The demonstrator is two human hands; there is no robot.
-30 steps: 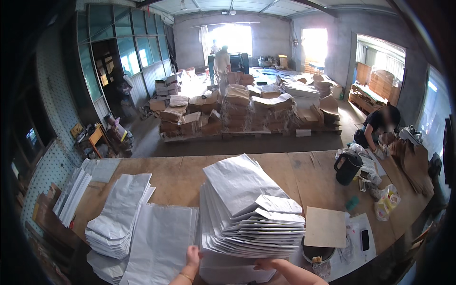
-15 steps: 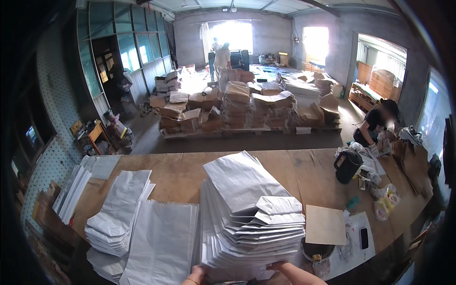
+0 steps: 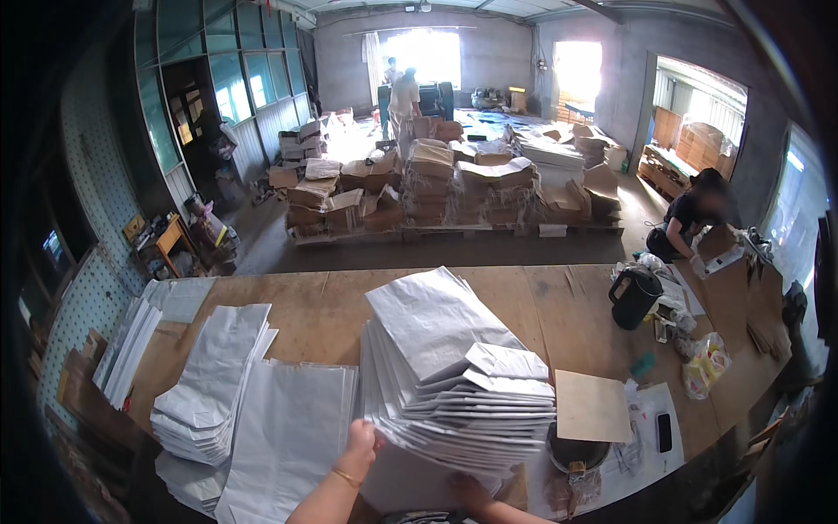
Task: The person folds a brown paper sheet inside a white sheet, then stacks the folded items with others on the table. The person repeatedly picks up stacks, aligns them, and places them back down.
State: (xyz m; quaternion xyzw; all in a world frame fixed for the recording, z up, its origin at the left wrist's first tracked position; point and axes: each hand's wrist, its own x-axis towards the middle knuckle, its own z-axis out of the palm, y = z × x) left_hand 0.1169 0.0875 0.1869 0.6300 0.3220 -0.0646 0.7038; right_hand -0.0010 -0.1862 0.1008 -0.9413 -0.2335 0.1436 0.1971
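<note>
Beside left hand (image 3: 360, 444), beyond right hand (image 3: 472, 494): white paper stack (image 3: 458, 371).

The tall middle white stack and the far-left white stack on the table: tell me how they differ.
Height: the middle stack looks taller than the far-left stack.
Slant: the middle stack's near end points rightward; the far-left stack's points leftward.
Hands: the left hand and right hand are at the middle stack's near side; neither is at the far-left stack.
Shared: both are white, layered and folded at the near end.
</note>
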